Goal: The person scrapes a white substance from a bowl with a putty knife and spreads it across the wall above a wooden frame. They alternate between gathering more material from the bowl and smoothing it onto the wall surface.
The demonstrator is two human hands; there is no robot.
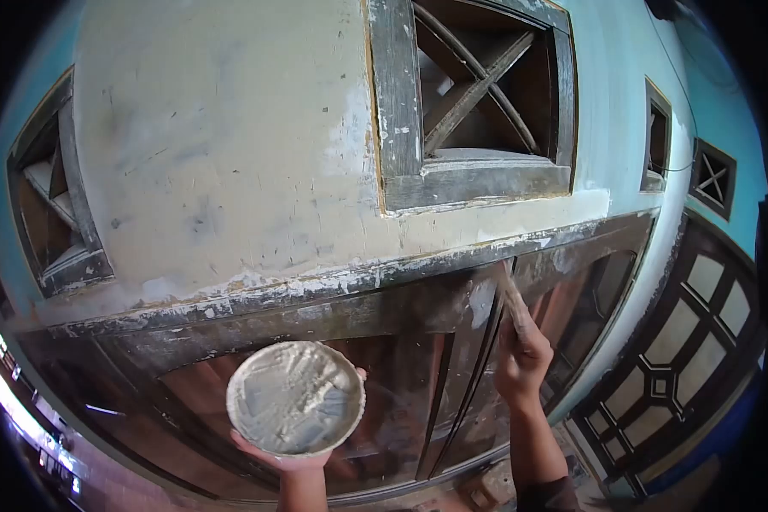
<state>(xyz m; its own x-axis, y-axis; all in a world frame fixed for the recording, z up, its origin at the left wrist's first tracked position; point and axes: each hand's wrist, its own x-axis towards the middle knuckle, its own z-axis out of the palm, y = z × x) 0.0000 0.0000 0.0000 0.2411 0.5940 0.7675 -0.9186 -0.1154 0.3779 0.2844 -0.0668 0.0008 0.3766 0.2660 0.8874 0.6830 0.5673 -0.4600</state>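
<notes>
My left hand [288,461] is wrapped round the underside and edge of a shallow round tub [260,418], tilted so that its inside faces me. Wet, lumpy white putty [316,375] coats the tub's bottom and rim. In my raised right hand [522,358] is a narrow putty knife [513,294], smeared whitish and seen nearly edge-on. Its tip overlaps the dark wooden frame [452,277] just under the beige wall [239,145]. White patches of filler run along the seam between wall and frame.
Above the frame is a wooden vent opening [486,85] with crossed bars; another vent [55,188] is at the left. Glass panes [384,384] fill the dark frame below. To the right stands a panelled door [691,341] by a turquoise wall [730,111].
</notes>
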